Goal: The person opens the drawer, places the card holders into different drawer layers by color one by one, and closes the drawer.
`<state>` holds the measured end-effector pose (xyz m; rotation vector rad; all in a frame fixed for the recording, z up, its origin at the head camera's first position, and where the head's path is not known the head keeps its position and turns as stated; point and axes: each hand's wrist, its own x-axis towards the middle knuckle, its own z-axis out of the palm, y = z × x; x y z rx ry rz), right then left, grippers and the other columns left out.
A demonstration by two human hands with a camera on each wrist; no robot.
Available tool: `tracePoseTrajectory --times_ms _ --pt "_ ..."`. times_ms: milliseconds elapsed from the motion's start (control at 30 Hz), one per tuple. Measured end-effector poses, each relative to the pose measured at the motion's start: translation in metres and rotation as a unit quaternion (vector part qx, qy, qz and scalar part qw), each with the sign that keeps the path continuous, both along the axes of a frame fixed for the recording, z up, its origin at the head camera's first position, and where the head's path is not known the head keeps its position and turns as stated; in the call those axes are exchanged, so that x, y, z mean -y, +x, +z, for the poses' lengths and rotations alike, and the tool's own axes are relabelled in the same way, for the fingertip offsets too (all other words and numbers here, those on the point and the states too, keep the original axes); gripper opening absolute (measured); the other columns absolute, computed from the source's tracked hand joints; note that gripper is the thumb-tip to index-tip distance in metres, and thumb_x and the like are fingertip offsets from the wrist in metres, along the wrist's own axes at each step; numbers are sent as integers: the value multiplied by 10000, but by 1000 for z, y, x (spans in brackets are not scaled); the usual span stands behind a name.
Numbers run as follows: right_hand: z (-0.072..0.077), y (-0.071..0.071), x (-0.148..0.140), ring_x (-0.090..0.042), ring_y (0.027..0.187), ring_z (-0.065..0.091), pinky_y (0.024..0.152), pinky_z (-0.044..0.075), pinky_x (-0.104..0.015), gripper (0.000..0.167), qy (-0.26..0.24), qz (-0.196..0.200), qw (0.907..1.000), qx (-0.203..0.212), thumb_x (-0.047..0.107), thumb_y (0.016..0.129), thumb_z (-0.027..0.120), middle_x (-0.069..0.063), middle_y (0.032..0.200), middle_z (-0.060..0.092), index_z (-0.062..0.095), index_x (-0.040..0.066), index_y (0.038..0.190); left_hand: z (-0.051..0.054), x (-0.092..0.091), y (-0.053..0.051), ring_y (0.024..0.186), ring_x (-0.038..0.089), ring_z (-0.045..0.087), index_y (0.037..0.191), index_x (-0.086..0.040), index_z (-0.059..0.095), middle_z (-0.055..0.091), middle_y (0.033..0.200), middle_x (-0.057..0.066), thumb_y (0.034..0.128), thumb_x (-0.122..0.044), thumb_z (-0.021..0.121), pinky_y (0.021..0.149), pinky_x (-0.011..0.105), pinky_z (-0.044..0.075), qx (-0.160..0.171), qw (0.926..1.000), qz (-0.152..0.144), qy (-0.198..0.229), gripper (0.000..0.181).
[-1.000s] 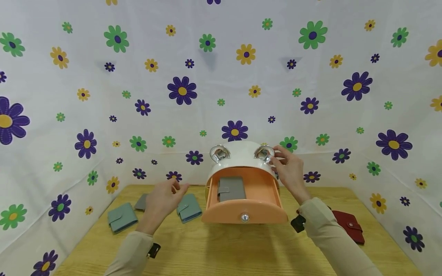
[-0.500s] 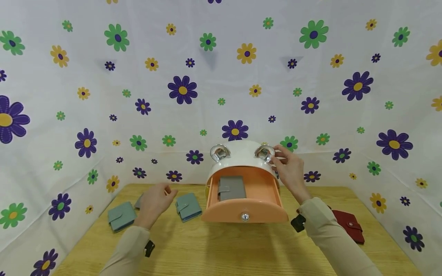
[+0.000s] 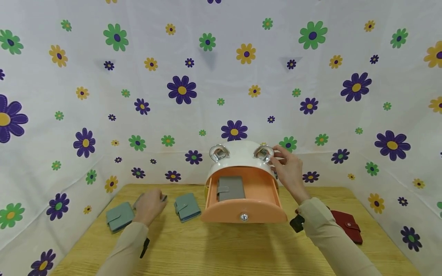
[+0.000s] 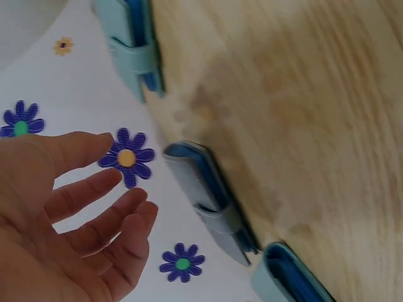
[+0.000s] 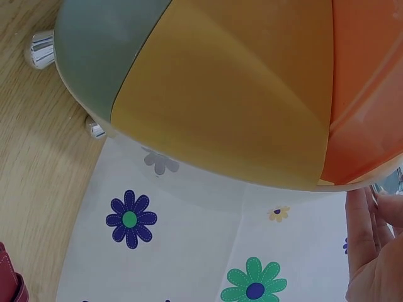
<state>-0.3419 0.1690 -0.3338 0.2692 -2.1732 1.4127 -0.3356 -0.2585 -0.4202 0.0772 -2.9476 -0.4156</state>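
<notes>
A white-topped drawer box stands at the back of the table, two shiny silver rings on top like ears. Its orange drawer is pulled out, with a grey wallet lying inside at the left. My right hand holds the right silver ring between thumb and fingers; the right wrist view shows only part of that hand. Over a second grey wallet on the table hovers my left hand. In the left wrist view its fingers are loosely bent, apart from that grey wallet.
Green wallets lie either side of the left hand, one at the left and another nearer the box. A red wallet rests on the table beyond the right forearm. Flower-printed cloth surrounds the table's back and sides.
My left hand has moved left and down, away from the drawer box, to the grey wallet on the table. The right hand stays on the silver ring.
</notes>
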Motion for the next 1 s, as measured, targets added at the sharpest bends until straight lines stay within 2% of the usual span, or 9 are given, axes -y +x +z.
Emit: tracePoseTrajectory --times_ms 67,167,233,400,633,833,900,1000 --pt "-1 0 0 -322 890 723 687 598 -300 290 -64 33 10000 33 71 950 624 -201 1140 693 628 102 1238 -6 5 -5 725 306 630 977 25 664 671 841 176 870 -111 648 582 460 523 18 9997 -88 -236 175" --pt "-1 1 0 -323 892 723 700 601 -331 288 -73 45 10000 36 70 949 626 -202 1137 693 629 100 1235 -16 12 -13 897 444 621 1095 58 634 656 988 274 851 -60 650 748 601 522 65 9985 -217 -508 272" --pt "-1 1 0 -320 891 723 699 600 -324 286 -49 20 10000 22 73 950 625 -199 1143 691 628 103 1235 -20 14 -17 995 505 573 1150 69 606 620 1057 319 856 -50 641 825 653 487 131 9983 -235 -522 319" --pt "0 1 -2 -310 887 724 675 594 -273 290 15 -44 10000 -26 81 953 622 -191 1161 690 628 108 1242 -27 17 -24 1207 597 416 1339 61 494 486 1277 404 879 -46 584 911 741 399 391 9988 -81 -279 481" --pt "0 1 -2 -310 877 723 681 600 -303 270 42 3 10000 -21 82 955 620 -192 1141 692 636 115 1223 -36 21 -27 1317 651 228 1476 -21 370 298 1411 455 907 -84 539 954 815 279 730 9972 -84 -153 597" --pt "-1 0 -1 -310 879 725 682 600 -316 273 103 -19 9999 -94 74 954 616 -194 1149 692 637 115 1224 -37 23 -30 1348 665 118 1490 -49 366 214 1458 454 921 -40 468 974 824 234 1059 9941 -217 -26 578" --pt "-1 0 -1 -311 882 725 684 600 -316 277 100 -23 9999 -81 73 954 616 -195 1153 691 634 111 1228 -36 24 -32 1351 663 124 1478 -31 383 232 1462 446 925 -30 460 1003 805 227 1137 9929 -340 -44 558" --pt "-1 -1 -2 -309 890 724 686 600 -309 280 72 -29 10000 -30 78 955 617 -192 1157 689 630 108 1233 -37 26 -35 1346 625 228 1443 -12 424 340 1438 408 929 0 465 1063 744 228 1109 9919 -601 -143 515"
